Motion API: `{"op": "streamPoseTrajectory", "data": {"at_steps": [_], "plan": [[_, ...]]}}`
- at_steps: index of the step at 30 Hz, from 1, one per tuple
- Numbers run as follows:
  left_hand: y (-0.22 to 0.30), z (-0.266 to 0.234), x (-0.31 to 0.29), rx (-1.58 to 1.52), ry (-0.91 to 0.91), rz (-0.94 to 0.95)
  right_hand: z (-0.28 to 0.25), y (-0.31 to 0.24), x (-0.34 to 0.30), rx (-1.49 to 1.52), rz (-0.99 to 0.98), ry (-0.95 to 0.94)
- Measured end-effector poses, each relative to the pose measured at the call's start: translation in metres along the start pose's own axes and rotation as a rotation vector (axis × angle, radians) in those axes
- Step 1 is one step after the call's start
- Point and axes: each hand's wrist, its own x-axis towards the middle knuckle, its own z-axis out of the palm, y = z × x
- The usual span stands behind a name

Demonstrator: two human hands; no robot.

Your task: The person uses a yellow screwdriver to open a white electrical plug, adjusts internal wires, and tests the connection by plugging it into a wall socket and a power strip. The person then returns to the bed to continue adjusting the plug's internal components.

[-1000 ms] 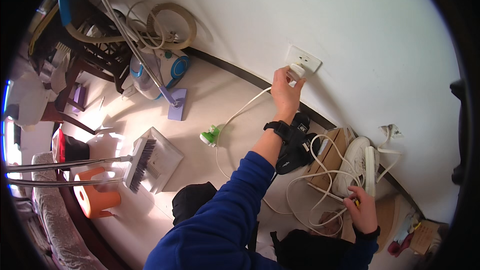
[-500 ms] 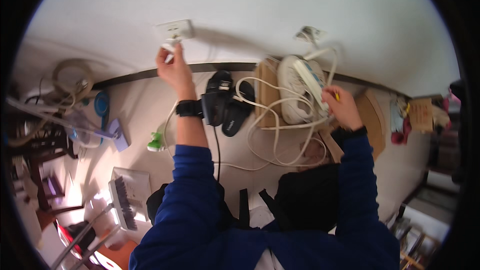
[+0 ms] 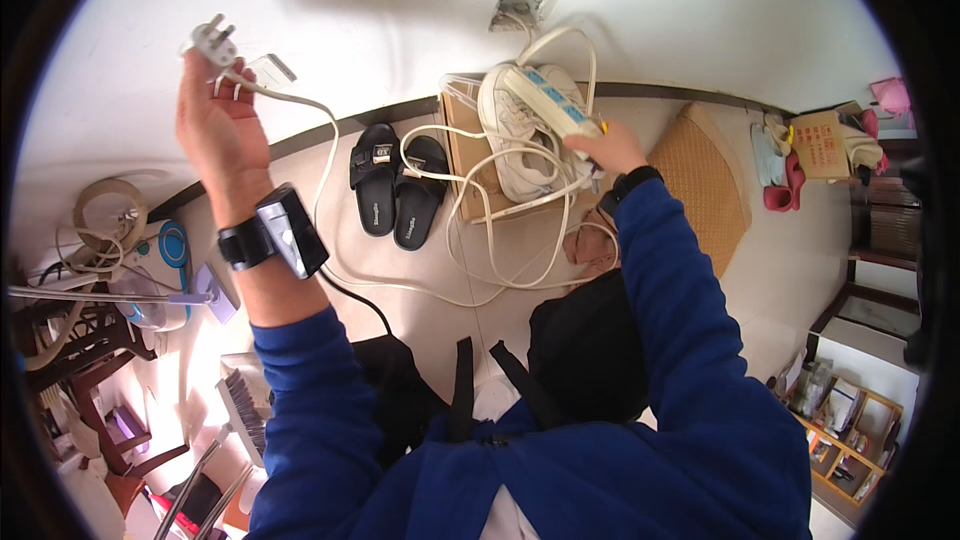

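Plug (image 3: 212, 43) in left hand (image 3: 215, 135), strip (image 3: 552, 100) right.

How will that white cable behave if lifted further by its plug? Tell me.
Probably floppy: the white cable sags in loops from the plug in the left hand. Likely to snag, since coils drape over the sneakers. It may tug the power strip under the right hand.

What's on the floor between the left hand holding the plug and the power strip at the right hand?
In the head view, between the left hand with the white plug and the power strip, a pair of black slippers lies on the floor, with loops of white cable.
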Motion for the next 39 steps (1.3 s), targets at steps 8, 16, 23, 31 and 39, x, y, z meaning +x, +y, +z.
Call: {"op": "streamPoseTrajectory", "data": {"at_steps": [8, 16, 23, 31, 39], "plan": [[0.014, -0.006, -0.047, -0.175, -0.116, -0.301, -0.013, -0.050, -0.026, 0.845, 0.099, -0.385], [-0.008, -0.009, -0.109, -0.288, 0.015, -0.627, 0.006, -0.110, -0.056, 1.449, 0.042, -0.770], [-0.006, -0.022, -0.109, -0.347, 0.094, -0.640, 0.020, -0.138, -0.073, 1.155, -0.121, -0.620], [-0.003, -0.029, -0.106, -0.384, 0.130, -0.661, 0.045, -0.164, -0.085, 0.492, -0.682, 0.159], [0.006, -0.026, -0.107, -0.436, 0.078, -0.690, 0.038, -0.157, -0.067, 0.172, -0.648, 0.227]]}}
